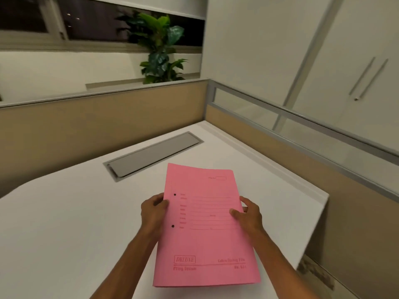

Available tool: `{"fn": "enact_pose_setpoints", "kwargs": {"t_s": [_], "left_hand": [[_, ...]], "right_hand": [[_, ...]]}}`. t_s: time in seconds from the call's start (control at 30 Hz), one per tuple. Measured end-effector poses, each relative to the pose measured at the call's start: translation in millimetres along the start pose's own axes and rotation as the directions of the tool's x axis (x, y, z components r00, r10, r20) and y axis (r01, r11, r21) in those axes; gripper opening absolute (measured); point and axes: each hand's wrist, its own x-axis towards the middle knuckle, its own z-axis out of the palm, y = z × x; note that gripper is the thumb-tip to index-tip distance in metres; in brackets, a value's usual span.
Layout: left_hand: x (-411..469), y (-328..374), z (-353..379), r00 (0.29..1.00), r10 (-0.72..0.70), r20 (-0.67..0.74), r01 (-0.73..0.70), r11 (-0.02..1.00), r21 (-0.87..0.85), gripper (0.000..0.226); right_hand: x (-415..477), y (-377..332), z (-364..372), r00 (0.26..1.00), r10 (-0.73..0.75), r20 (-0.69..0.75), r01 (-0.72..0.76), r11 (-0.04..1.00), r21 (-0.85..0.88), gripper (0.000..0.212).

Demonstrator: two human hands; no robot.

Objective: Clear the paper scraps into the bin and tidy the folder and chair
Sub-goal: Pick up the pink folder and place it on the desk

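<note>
A pink filing folder (pixel 205 234), closed with its printed cover up, is held just above the white desk (pixel 64 223). My left hand (pixel 152 212) grips its left edge near the two punch holes. On the right edge my right hand (pixel 248 214) grips it, thumb lying on the cover. No paper scraps, bin or chair are in view.
A grey cable hatch (pixel 151 155) is set into the desk behind the folder. Tan partition panels (pixel 103 121) wall the desk at the back and right. A potted plant (pixel 160 48) stands behind the partition, and white cabinets (pixel 345 61) stand at the right.
</note>
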Motion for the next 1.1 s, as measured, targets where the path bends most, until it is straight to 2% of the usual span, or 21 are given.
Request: {"fn": "enact_pose_setpoints", "kwargs": {"t_s": [0.4, 0.73, 1.1], "left_hand": [[44.5, 8.7, -168.0, 0.945, -0.034, -0.325, 0.008, 0.997, -0.083, 0.028], [71.7, 13.8, -261.1, 0.85, -0.129, -0.511, 0.07, 0.989, -0.133, 0.028], [116.8, 22.8, -329.7, 0.77, -0.138, -0.623, 0.151, 0.988, -0.032, 0.026]], "right_hand": [[-2.2, -67.4, 197.3, 0.947, -0.111, 0.301, 0.152, 0.981, -0.118, 0.056], [-11.2, -103.6, 324.0, 0.894, -0.155, 0.42, 0.259, 0.944, -0.202, 0.048], [-8.7, -127.5, 421.0, 0.837, -0.201, 0.508, 0.369, 0.894, -0.254, 0.046]]}}
